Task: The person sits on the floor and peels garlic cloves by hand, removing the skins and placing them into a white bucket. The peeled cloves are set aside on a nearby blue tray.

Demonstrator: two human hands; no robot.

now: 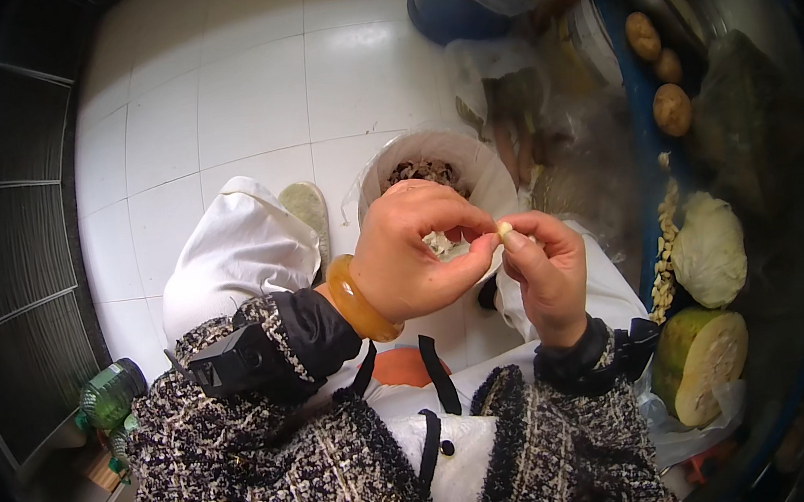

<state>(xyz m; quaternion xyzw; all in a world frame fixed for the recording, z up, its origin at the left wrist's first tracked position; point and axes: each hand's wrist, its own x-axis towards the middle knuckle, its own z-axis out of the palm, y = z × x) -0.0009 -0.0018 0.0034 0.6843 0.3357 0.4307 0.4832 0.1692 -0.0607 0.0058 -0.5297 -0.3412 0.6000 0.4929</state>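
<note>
A small pale garlic clove (505, 228) is pinched between the thumb and forefinger of my right hand (549, 269). My left hand (427, 253), with an amber-coloured bangle at its wrist, is closed in a pinch on the left end of the same clove. Both hands are above a lined waste bin (490, 157), which holds dark scraps and some whitish bits. More pale garlic cloves (664, 266) lie in a long row along the blue-edged surface to the right of my right hand.
On the right surface are several potatoes (673, 110), a pale round cabbage (709, 251) and a cut green melon-like gourd (703, 365). Behind the bin stand plastic bags (491, 72) and a blue tub (454, 15). Green plastic bottles (111, 393) are at left, beside dark cabinets (15, 245).
</note>
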